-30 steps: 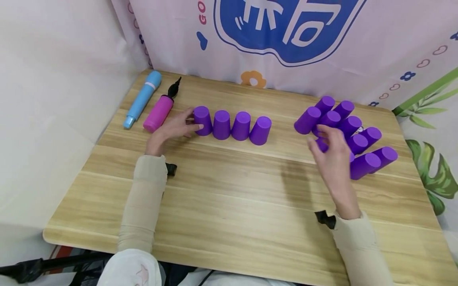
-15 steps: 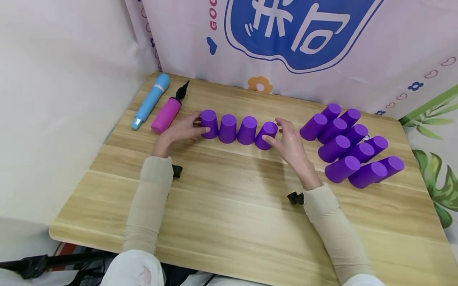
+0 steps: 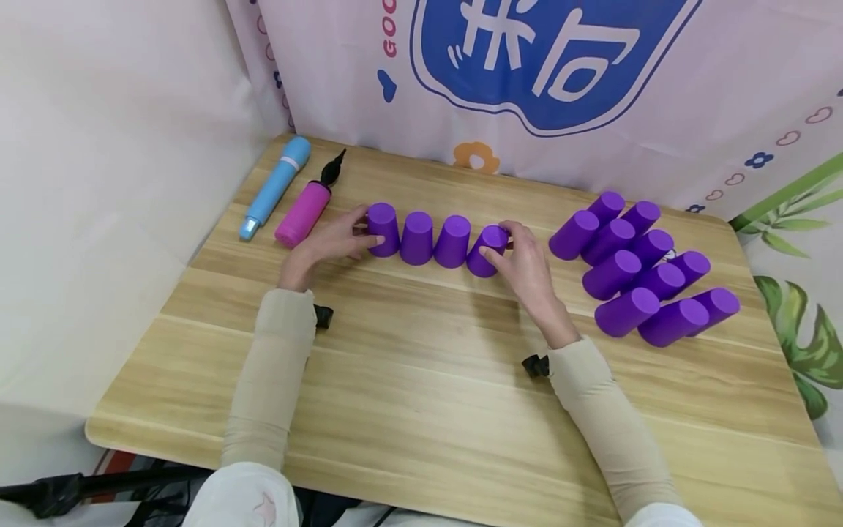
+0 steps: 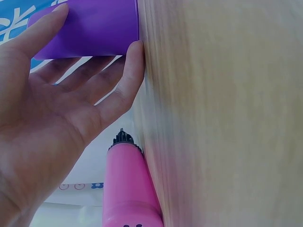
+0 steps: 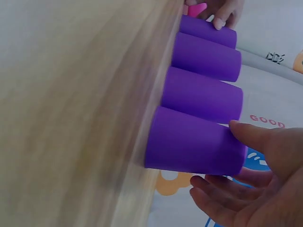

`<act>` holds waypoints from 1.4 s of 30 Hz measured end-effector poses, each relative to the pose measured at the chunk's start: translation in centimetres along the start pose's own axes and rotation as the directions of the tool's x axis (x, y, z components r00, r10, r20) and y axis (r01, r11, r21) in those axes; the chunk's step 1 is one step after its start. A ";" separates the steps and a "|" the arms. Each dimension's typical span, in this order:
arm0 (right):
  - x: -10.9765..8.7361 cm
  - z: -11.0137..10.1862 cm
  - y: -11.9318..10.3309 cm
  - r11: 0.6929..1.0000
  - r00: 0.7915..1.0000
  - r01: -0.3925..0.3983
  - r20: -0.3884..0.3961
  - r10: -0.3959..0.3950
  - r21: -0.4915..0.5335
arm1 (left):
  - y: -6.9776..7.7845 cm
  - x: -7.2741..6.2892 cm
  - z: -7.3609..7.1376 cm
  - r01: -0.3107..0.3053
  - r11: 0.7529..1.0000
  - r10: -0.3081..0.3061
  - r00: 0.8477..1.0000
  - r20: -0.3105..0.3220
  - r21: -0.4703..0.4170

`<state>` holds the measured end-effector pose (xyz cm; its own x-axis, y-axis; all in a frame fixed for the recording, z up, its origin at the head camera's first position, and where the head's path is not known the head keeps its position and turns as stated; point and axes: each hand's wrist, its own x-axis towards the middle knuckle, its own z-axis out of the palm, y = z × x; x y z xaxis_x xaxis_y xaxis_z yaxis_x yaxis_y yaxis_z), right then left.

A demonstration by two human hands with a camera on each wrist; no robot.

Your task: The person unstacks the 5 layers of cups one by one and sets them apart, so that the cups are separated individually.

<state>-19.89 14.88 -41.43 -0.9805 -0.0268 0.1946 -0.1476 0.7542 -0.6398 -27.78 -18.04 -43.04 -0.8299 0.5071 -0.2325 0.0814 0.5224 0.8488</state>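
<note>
Several purple cups stand upside down in a row across the middle of the table. My left hand point(image 3: 336, 238) holds the leftmost purple cup point(image 3: 384, 233), thumb on its near side and fingers round behind. In the left wrist view, that purple cup point(image 4: 94, 30) lies between thumb and fingers. At the row's other end, my right hand point(image 3: 527, 267) grips the rightmost purple cup point(image 3: 486, 256) near its top. The right wrist view shows the thumb point(image 5: 246, 132) on that cup point(image 5: 194, 144), its fingers partly hidden behind it. Between them stand more purple cups point(image 3: 416, 241).
A cluster of several upside-down purple cups point(image 3: 628, 311) stands at the table's right. At the back left lie a pink hand pump point(image 3: 303, 214) with a black nozzle and a light-blue stick-shaped thing point(image 3: 275, 187). A printed cloth point(image 3: 329, 95) hangs behind the table point(image 3: 408, 410).
My right hand has moved left from the cup cluster to the rightmost cup of the row and closed in on it. The left hand stays at the leftmost cup.
</note>
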 end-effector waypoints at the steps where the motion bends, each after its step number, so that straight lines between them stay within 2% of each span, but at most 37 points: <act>1: 0.0 0.1 0.1 1.000 1.000 -0.003 -0.005 0.002 -0.006 | -0.1 0.0 0.0 -0.001 1.000 0.001 1.000 0.002 -0.003; 5: 0.0 0.4 0.3 1.000 1.000 -0.017 -0.013 0.017 -0.023 | -0.1 0.0 0.1 -0.004 1.000 0.004 1.000 0.002 -0.008; 9: -0.2 -0.6 0.2 0.999 0.998 -0.031 -0.046 0.029 -0.033 | 0.0 0.0 0.1 -0.003 1.000 0.003 1.000 0.003 -0.022; 12: -0.5 -2.3 0.2 0.999 0.994 -0.032 -0.109 0.028 -0.033 | 0.1 0.0 0.1 -0.005 1.000 0.005 1.000 0.010 -0.030; 16: -1.4 -5.4 0.9 0.997 0.978 -0.049 -0.208 0.034 -0.065 | 0.2 0.3 0.1 -0.003 0.999 0.004 1.000 0.021 -0.039; 19: -2.1 -7.5 1.8 0.989 0.964 -0.104 -0.256 0.075 -0.103 | 0.2 0.3 0.1 -0.004 1.000 0.005 1.000 0.024 -0.024; 22: -2.6 -8.7 2.7 0.976 0.955 -0.176 -0.261 0.138 -0.129 | 0.2 0.2 -0.1 -0.005 1.000 0.005 1.000 0.018 -0.017; 30: -3.0 -8.6 4.9 0.944 0.949 -0.273 -0.210 0.234 -0.184 | 0.0 0.4 0.1 -0.006 1.000 0.006 1.000 0.001 0.011; 42: -2.7 -7.9 5.6 0.904 0.933 -0.346 -0.192 0.304 -0.251 | -0.2 0.5 0.1 -0.007 1.000 0.007 1.000 0.003 -0.012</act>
<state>-16.99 24.35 -39.63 -0.9348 0.3306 0.1302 0.2387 0.8557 -0.4592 -28.15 -17.80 -43.37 -0.8279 0.5126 -0.2278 0.0804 0.5103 0.8562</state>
